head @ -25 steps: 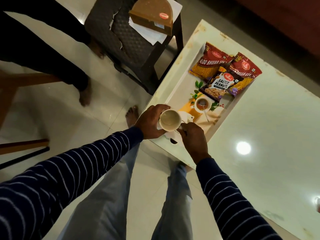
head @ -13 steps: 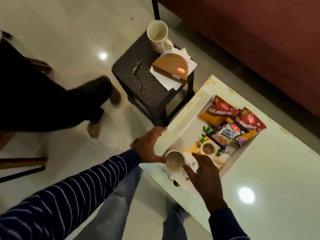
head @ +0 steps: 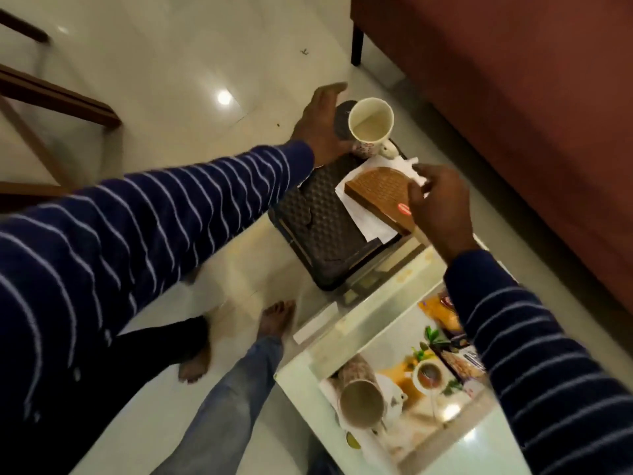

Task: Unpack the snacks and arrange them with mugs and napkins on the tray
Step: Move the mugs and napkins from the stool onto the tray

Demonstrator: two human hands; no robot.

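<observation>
I see the left hand spread, fingers straight, just beside the white mug on the dark stool, thumb near its base; contact I cannot confirm; right hand loosely open above the brown box, gripping nothing; box lies on white napkins; a second mug stands in the tray on the desk, snack packets at the tray's far end, partly behind the right sleeve.
</observation>
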